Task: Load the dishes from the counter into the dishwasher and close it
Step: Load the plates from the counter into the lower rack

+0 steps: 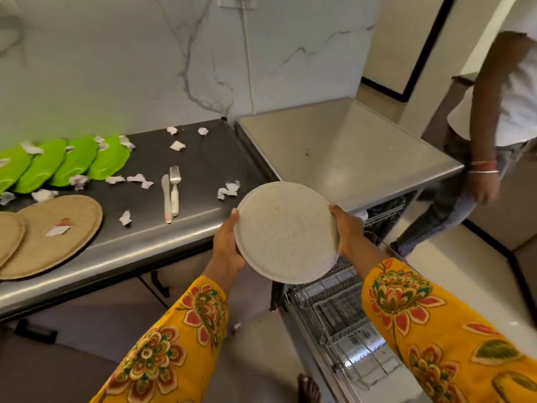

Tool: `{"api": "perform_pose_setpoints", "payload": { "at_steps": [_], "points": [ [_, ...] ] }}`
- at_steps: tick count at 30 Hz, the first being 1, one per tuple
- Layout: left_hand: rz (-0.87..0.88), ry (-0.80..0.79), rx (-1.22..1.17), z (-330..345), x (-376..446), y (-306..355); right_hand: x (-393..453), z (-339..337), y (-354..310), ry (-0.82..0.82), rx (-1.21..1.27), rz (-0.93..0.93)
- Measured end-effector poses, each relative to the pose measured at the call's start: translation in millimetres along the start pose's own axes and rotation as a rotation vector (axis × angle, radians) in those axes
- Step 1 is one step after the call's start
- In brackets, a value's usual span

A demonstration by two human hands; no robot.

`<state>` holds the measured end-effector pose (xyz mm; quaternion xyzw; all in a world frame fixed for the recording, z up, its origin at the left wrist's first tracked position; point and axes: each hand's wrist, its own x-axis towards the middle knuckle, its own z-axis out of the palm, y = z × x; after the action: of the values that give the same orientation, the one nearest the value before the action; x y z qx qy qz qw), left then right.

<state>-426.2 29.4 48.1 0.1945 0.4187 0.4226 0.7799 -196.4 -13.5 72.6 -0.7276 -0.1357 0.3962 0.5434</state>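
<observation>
I hold a round speckled white plate (286, 231) in the air between the counter and the open dishwasher. My left hand (228, 242) grips its left rim, thumb on top. My right hand (347, 229) grips its right rim. Below the plate the dishwasher's wire rack (334, 309) is pulled out. On the dark steel counter (203, 170) lie several green leaf-shaped plates (58, 164), two tan round plates (55, 237) at the left edge, and a fork (174, 189) beside a knife (166, 199).
Torn white paper scraps (228, 189) are scattered over the counter. The dishwasher's steel top (348, 149) stands right of the counter. Another person (494, 126) in a white shirt stands at the far right, close to the dishwasher. A bare foot (309, 388) shows on the floor.
</observation>
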Motion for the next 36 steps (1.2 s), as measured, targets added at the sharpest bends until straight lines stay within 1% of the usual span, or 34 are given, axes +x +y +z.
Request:
{"api": "perform_pose_setpoints", "payload": {
  "at_steps": [3,8,12,15,17,21,23,27,32,36],
  "points": [
    [-0.105,-0.092,0.067,18.3,5.0,-23.8,14.5,-34.3,8.6,0.037,-0.031,0.014],
    [-0.237,-0.09,0.247,47.4,7.9,-64.1,40.9,-91.1,26.5,0.112,-0.14,0.053],
    [-0.349,-0.106,0.294,65.9,13.5,-96.4,59.4,-131.9,45.0,0.159,-0.358,0.066],
    [-0.412,-0.109,0.308,80.5,22.2,-120.5,78.9,-158.3,65.9,0.103,-0.511,0.14],
    [-0.435,-0.091,0.312,90.9,28.8,-135.9,90.1,-171.4,78.7,0.059,-0.625,0.157],
    [-0.449,0.02,0.342,109.9,46.0,-165.3,105.4,-186.0,101.1,0.017,-0.748,0.167],
    [-0.463,0.083,0.346,117.3,57.2,-179.9,113.8,-192.4,109.4,-0.035,-0.777,0.219],
    [-0.486,0.175,0.353,134.1,79.8,-206.3,136.5,-210.2,126.5,-0.06,-0.792,0.277],
    [-0.497,0.184,0.362,164.0,106.9,-233.7,164.4,-230.8,141.1,-0.08,-0.733,0.315],
    [-0.503,0.217,0.359,183.3,135.4,-253.1,187.1,-238.4,149.8,-0.163,-0.728,0.308]
  ]
}}
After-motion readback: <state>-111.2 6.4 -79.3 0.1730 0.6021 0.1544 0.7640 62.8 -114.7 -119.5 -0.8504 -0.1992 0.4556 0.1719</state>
